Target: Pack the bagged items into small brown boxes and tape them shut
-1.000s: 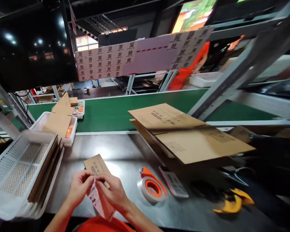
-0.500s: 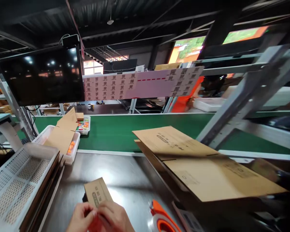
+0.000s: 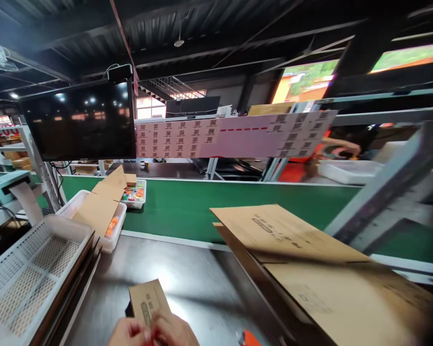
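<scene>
A small printed cardboard box point(image 3: 148, 299) stands over the metal table near the bottom of the view. My left hand point(image 3: 128, 332) is closed at its near end, fingertips pinched together beside the box. Close against it, my right hand point(image 3: 175, 330) is closed on the near right part of the same box. A bit of something red shows between the hands, mostly hidden. An orange tape dispenser point(image 3: 250, 338) is cut off by the bottom edge, right of my hands.
Large flat cardboard sheets point(image 3: 310, 283) lie at the right. White perforated baskets point(image 3: 39, 269) stand at the left, another basket point(image 3: 134, 204) with small colourful packets behind. The metal table point(image 3: 202, 274) borders a green conveyor point(image 3: 176, 216). A black screen point(image 3: 81, 122) hangs at upper left.
The view has shifted, so the surroundings sit lower and the tape dispenser is mostly out of frame. Both hands remain at the small box; less of the red thing shows.
</scene>
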`<move>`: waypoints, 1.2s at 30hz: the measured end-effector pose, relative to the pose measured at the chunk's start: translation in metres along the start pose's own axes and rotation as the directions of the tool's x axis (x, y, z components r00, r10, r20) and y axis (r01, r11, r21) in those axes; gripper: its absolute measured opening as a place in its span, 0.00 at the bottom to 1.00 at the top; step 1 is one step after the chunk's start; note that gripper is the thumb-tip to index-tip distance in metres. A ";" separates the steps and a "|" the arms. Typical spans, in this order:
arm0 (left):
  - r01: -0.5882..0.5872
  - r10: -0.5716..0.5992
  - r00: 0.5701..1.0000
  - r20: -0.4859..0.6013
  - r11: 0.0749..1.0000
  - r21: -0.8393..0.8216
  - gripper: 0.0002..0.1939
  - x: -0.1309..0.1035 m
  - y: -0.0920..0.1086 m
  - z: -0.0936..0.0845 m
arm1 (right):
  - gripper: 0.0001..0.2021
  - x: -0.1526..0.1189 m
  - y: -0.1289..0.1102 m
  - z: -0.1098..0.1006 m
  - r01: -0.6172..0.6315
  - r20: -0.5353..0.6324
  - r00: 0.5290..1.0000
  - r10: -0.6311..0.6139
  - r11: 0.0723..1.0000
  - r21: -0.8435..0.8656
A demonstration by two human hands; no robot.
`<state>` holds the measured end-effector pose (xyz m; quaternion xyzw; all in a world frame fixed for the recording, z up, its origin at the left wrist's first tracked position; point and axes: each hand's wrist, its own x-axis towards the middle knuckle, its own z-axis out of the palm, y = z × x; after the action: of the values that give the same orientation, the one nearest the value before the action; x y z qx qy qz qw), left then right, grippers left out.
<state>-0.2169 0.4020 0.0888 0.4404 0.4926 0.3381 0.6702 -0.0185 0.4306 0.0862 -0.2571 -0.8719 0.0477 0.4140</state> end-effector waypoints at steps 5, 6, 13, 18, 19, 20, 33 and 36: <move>0.055 -0.054 0.998 0.019 0.995 -0.078 0.31 -0.013 -0.007 0.005 | 0.11 -0.002 -0.003 -0.003 -0.038 0.139 0.990 0.022 0.993 0.115; 0.100 -0.101 0.995 0.001 0.990 -0.103 0.28 -0.017 -0.009 0.009 | 0.10 0.000 -0.008 -0.007 -0.018 0.157 0.988 -0.003 0.991 0.133; 0.216 -0.186 0.954 -0.234 0.970 0.109 0.09 -0.035 -0.038 0.014 | 0.08 0.000 -0.056 -0.057 0.042 0.247 0.956 -0.157 0.908 0.416; 0.488 -0.229 0.839 -0.493 0.719 0.496 0.10 -0.060 -0.103 -0.034 | 0.05 -0.026 -0.053 -0.062 -0.382 0.108 0.910 0.400 0.711 0.591; 0.530 -0.215 0.825 -0.522 0.616 0.584 0.10 -0.070 -0.119 -0.042 | 0.04 -0.027 -0.043 -0.055 -0.483 0.094 0.838 0.537 0.651 0.586; 0.554 -0.211 0.821 -0.530 0.516 0.653 0.09 -0.080 -0.134 -0.051 | 0.04 -0.026 -0.030 -0.046 -0.573 0.112 0.767 0.631 0.597 0.561; 0.306 0.044 0.927 -0.373 0.491 0.816 0.12 -0.100 -0.200 -0.079 | 0.31 -0.018 0.071 0.071 -0.597 0.380 0.768 0.516 0.791 0.132; 0.292 0.060 0.916 -0.397 0.578 0.762 0.08 -0.099 -0.195 -0.070 | 0.26 -0.034 0.060 0.069 -0.448 0.501 0.792 0.349 0.890 0.087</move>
<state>-0.3086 0.2576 -0.0642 0.5876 0.7402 0.1098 0.3079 -0.0279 0.4753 -0.0003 -0.3730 -0.8621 0.2834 0.1931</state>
